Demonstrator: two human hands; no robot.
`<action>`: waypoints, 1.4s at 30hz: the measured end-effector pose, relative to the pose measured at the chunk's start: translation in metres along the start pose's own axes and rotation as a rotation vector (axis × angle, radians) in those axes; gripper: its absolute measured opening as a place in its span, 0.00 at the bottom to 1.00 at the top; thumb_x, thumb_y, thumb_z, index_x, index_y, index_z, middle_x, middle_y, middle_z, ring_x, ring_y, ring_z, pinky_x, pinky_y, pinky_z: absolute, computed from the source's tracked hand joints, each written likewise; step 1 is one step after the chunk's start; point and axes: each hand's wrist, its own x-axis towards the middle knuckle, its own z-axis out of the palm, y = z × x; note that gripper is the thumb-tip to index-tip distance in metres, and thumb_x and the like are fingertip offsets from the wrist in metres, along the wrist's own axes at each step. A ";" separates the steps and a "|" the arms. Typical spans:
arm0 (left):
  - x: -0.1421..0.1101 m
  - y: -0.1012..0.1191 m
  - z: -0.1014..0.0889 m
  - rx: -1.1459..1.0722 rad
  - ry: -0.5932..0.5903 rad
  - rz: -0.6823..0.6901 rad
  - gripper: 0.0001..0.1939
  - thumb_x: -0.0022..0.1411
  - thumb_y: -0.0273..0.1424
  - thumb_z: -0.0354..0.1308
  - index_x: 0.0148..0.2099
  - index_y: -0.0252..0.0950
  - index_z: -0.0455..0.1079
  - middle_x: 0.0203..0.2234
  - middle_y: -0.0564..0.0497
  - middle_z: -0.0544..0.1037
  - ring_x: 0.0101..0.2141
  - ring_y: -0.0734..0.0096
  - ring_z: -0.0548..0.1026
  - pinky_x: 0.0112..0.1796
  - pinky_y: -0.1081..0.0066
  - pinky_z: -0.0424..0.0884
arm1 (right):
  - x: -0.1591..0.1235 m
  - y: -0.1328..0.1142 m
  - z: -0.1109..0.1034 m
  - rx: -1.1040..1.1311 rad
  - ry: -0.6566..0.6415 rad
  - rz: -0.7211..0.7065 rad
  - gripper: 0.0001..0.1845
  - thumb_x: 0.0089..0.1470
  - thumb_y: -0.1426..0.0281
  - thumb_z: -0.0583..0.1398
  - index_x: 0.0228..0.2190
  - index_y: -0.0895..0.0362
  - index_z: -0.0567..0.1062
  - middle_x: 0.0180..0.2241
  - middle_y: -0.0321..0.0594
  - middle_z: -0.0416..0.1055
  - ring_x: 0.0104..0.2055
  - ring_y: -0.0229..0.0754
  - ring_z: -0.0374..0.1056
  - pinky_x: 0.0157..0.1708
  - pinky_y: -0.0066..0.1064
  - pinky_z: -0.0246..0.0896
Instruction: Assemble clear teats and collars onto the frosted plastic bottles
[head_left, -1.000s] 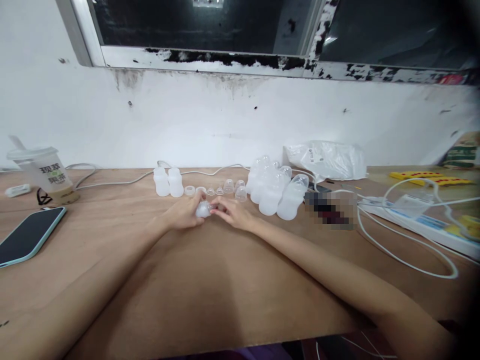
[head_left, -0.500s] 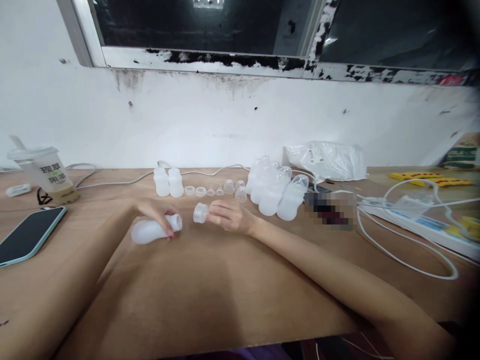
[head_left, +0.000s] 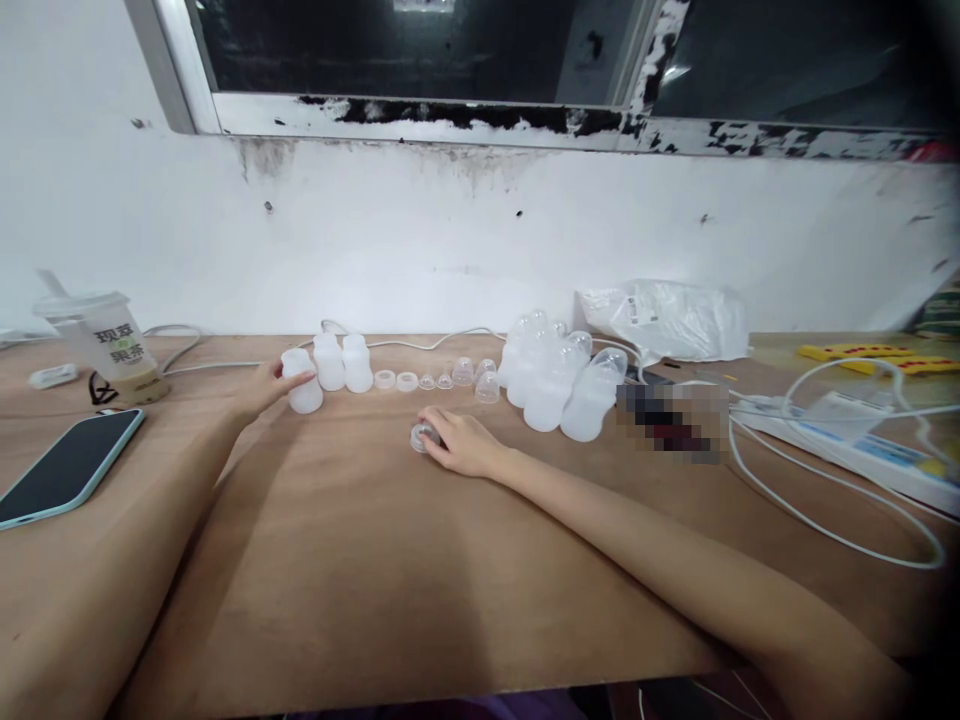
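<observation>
My left hand [head_left: 271,388] has its fingers around a frosted white baby bottle [head_left: 306,388], which stands upright and open-topped on the table. Two similar bottles [head_left: 343,364] are just to its right. Near the middle of the table, my right hand [head_left: 459,440] pinches a clear bottle nipple in its collar ring [head_left: 421,437], low at the tabletop. Behind that hand runs a row of parts: two white rings [head_left: 396,381], two small clear nipples [head_left: 436,381] and a few clear dome caps [head_left: 486,385]. Several capped bottles [head_left: 545,390] cluster to the right.
A phone [head_left: 71,465] and a drink cup [head_left: 112,350] are on the left. A white plastic bag [head_left: 664,318] lies against the wall. On the right are a blurred-out item [head_left: 675,423], a power strip [head_left: 840,440] with looping cables, and yellow strips [head_left: 862,362].
The bottle in my left hand went from lying tilted to upright, moving back and left beside the other two. My right hand lowered the nipple and ring toward the table, slightly rightward.
</observation>
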 end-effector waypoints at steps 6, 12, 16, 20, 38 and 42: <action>-0.004 -0.001 0.015 -0.171 -0.151 0.110 0.31 0.41 0.39 0.60 0.50 0.40 0.58 0.48 0.48 0.65 0.48 0.61 0.63 0.48 0.62 0.61 | 0.000 0.000 -0.001 0.012 0.006 -0.003 0.13 0.53 0.68 0.48 0.41 0.57 0.59 0.41 0.43 0.64 0.34 0.39 0.64 0.34 0.30 0.55; -0.009 0.007 0.019 -0.157 -0.269 0.065 0.36 0.41 0.40 0.59 0.53 0.38 0.53 0.50 0.45 0.63 0.49 0.59 0.62 0.47 0.63 0.62 | -0.001 0.000 0.000 0.012 0.007 0.001 0.13 0.53 0.67 0.47 0.41 0.57 0.59 0.41 0.44 0.64 0.34 0.39 0.64 0.34 0.30 0.55; -0.011 0.009 0.018 -0.163 -0.328 0.073 0.35 0.42 0.40 0.59 0.52 0.36 0.54 0.50 0.46 0.62 0.49 0.60 0.61 0.46 0.65 0.62 | -0.001 0.001 0.002 0.006 0.017 -0.013 0.13 0.53 0.67 0.47 0.41 0.57 0.59 0.41 0.43 0.64 0.35 0.39 0.64 0.35 0.30 0.55; -0.013 0.012 0.015 -0.224 -0.382 0.090 0.35 0.44 0.36 0.59 0.53 0.34 0.49 0.52 0.47 0.60 0.50 0.62 0.58 0.49 0.64 0.58 | -0.001 0.002 0.002 0.008 0.018 -0.018 0.14 0.53 0.67 0.47 0.42 0.57 0.59 0.42 0.43 0.63 0.35 0.39 0.64 0.35 0.31 0.55; -0.004 0.014 0.012 -0.183 0.101 0.127 0.35 0.49 0.43 0.52 0.56 0.39 0.45 0.54 0.46 0.55 0.53 0.59 0.54 0.49 0.63 0.57 | 0.003 0.000 -0.004 0.066 -0.004 0.124 0.18 0.49 0.56 0.50 0.36 0.56 0.61 0.29 0.37 0.66 0.27 0.37 0.61 0.25 0.26 0.51; -0.013 0.049 0.029 -0.016 0.587 0.340 0.28 0.57 0.41 0.42 0.57 0.40 0.38 0.56 0.49 0.46 0.55 0.61 0.47 0.50 0.63 0.53 | 0.011 0.007 -0.004 0.137 -0.060 0.236 0.19 0.47 0.53 0.50 0.31 0.56 0.63 0.22 0.33 0.64 0.23 0.34 0.58 0.21 0.23 0.46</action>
